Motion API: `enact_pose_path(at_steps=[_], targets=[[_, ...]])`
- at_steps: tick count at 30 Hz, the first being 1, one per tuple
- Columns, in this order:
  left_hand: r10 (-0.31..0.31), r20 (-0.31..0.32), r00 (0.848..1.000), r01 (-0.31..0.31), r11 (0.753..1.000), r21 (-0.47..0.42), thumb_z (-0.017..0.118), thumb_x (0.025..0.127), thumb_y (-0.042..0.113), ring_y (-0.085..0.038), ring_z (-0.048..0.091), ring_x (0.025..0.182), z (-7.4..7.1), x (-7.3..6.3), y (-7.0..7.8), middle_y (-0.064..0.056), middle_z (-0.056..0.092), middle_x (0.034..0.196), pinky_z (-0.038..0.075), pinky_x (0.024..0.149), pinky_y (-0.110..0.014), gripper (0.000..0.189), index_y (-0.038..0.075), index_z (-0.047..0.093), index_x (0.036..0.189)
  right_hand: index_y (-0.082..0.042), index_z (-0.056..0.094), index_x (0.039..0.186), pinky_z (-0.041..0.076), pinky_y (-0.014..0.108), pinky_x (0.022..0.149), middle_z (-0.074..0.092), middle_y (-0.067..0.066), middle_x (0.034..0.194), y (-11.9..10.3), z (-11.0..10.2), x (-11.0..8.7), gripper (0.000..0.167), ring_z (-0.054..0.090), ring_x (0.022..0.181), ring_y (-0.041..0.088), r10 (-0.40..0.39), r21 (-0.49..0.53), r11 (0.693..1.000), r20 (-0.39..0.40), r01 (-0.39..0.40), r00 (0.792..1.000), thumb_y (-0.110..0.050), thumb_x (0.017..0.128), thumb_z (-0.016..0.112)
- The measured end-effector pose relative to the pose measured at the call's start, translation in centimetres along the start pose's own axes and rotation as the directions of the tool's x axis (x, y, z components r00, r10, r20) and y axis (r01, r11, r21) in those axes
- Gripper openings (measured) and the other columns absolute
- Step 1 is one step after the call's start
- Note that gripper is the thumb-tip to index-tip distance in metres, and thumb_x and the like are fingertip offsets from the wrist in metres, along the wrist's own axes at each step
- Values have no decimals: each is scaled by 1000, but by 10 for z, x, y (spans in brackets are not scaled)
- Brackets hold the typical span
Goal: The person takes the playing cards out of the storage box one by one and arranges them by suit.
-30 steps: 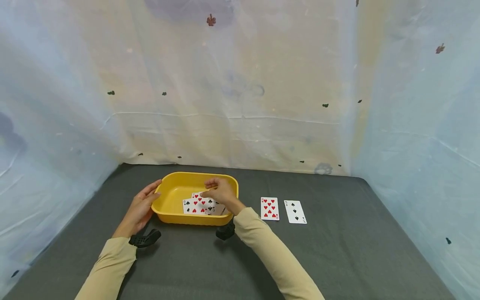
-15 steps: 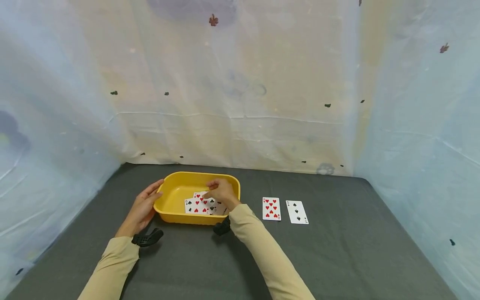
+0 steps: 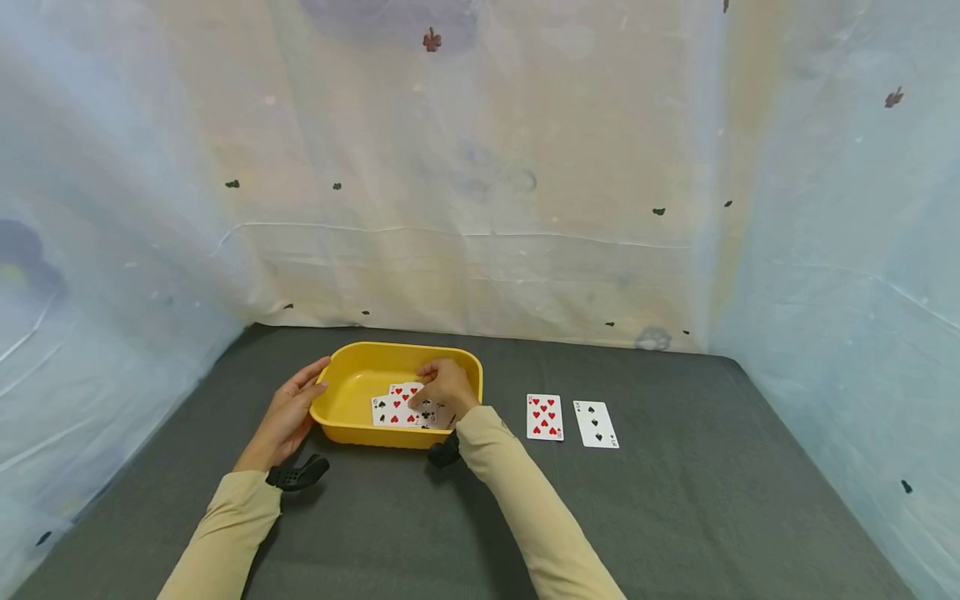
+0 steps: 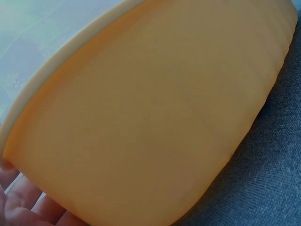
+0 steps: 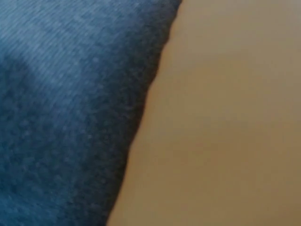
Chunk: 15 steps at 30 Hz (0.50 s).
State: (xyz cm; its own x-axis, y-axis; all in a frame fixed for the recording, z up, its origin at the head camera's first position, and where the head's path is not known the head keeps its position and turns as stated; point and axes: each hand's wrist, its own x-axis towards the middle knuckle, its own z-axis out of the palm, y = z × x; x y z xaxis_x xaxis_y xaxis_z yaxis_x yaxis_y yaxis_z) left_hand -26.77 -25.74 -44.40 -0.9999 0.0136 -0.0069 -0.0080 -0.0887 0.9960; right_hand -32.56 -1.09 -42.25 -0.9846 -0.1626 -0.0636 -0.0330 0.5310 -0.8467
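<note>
A yellow plastic tub [image 3: 352, 433] stands on the dark cloth, with several overlapping face-up playing cards [image 3: 393, 410] in its front part. My left hand [image 3: 288, 412] holds the tub's left end, thumb over the rim and fingers along the outside. In the left wrist view, its curled fingers [image 4: 33, 205] show below the tub's outer wall [image 4: 141, 113]. Inside the tub, my right hand [image 3: 450, 387] is over the cards, thumb down at the hearts card and fingers bent. Whether it pinches a card is hidden. The right wrist view has only the tub's wall [image 5: 225, 122] and cloth.
Right of the tub, a hearts card [image 3: 544, 417] and a spades card [image 3: 596, 425] lie face up, side by side and apart. A dark grey cloth [image 3: 675, 500] covers the table. Pale patterned sheets [image 3: 480, 167] hang behind it and at both sides.
My right thumb has come down slightly onto the cards, and the right forearm has shifted a little left. The left hand keeps its hold on the tub. The whole view has drifted slightly.
</note>
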Motion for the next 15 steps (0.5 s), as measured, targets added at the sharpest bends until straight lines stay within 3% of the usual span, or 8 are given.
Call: enact_pose_path(at_steps=[5, 15], targets=[[-4, 3, 1000, 4, 1000, -3, 40, 106, 11, -30, 20, 143, 0, 0, 1, -12, 10, 161, 34, 105, -37, 54, 10, 19, 156, -5, 70, 107, 51, 27, 79, 63, 3, 94, -2, -1, -5, 45, 55, 82, 16, -4, -20, 1000, 33, 4, 999, 0, 66, 88], [-3, 13, 1000, 3, 1000, -15, 40, 105, 11, -31, 21, 142, -1, -1, 1, -13, 10, 161, 40, 101, -32, 54, 9, 20, 156, -7, 70, 103, 49, 26, 76, 59, -1, 86, -1, 0, -3, 43, 53, 79, 16, 12, -34, 999, 47, -10, 999, 0, 65, 88]])
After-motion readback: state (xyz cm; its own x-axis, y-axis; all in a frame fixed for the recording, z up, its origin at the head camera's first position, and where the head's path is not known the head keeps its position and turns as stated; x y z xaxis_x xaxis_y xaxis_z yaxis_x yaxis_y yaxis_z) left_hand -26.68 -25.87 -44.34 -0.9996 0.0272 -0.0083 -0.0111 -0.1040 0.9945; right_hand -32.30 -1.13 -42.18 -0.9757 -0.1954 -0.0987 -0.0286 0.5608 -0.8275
